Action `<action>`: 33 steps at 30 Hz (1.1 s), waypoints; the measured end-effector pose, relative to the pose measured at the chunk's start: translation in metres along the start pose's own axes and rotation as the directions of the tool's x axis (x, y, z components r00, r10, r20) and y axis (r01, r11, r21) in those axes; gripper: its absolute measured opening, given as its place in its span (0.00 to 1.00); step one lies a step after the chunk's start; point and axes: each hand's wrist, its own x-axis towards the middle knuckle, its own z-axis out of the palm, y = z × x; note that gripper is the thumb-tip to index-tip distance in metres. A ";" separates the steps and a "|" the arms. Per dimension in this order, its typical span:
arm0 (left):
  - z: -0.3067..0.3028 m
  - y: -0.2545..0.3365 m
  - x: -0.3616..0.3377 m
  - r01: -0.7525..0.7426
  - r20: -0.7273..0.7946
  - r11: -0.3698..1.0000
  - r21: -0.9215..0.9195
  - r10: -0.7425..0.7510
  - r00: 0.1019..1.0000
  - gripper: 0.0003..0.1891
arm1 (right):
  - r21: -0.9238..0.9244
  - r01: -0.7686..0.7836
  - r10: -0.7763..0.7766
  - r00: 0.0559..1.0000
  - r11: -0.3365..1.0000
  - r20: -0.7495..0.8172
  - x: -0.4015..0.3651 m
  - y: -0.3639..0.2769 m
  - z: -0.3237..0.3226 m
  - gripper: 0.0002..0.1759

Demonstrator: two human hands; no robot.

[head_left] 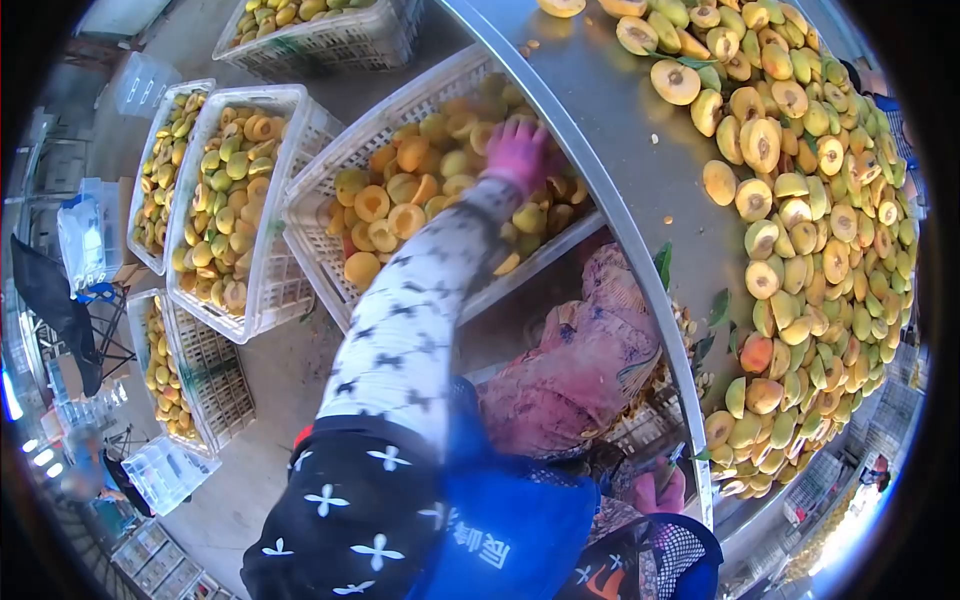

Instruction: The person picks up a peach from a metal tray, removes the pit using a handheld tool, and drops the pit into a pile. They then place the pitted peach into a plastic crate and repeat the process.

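The left hand [517, 152], in a pink glove, is at the far right end of the crate [540, 262], directly on the fruit halves [407, 220] inside it. The crate's long axis runs from lower left to upper right in the view, toward the metal table [610, 110]; the forearm crosses this axis, with the fingers pointing away from the body. Fruit lies beneath the fingers and extends leftward from them along the crate. The fingers appear slightly parted; blur and fruit conceal the tips, so whether they pinch a piece cannot be told. The right hand [660, 490], also gloved, is low beside the table's near edge, well apart from the crate; its finger state cannot be told. The left hand is therefore nearer the crated fruit. A separate fruit pile [800, 230] covers the table's right side.
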 end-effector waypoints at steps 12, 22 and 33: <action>0.006 -0.037 -0.156 -0.346 -0.190 0.938 -0.013 0.337 0.922 0.33 | -0.101 0.136 -0.127 0.988 0.986 0.087 0.024 0.031 0.000 0.27; -0.052 -0.215 -0.201 0.501 0.128 0.855 0.133 -0.516 0.847 0.23 | 0.133 0.106 -0.126 0.981 0.985 0.151 0.008 -0.001 0.004 0.27; -0.067 -0.178 -0.170 0.648 0.082 0.759 0.070 -0.651 0.754 0.29 | 0.235 0.067 -0.067 0.998 0.970 -0.009 -0.009 -0.020 0.015 0.26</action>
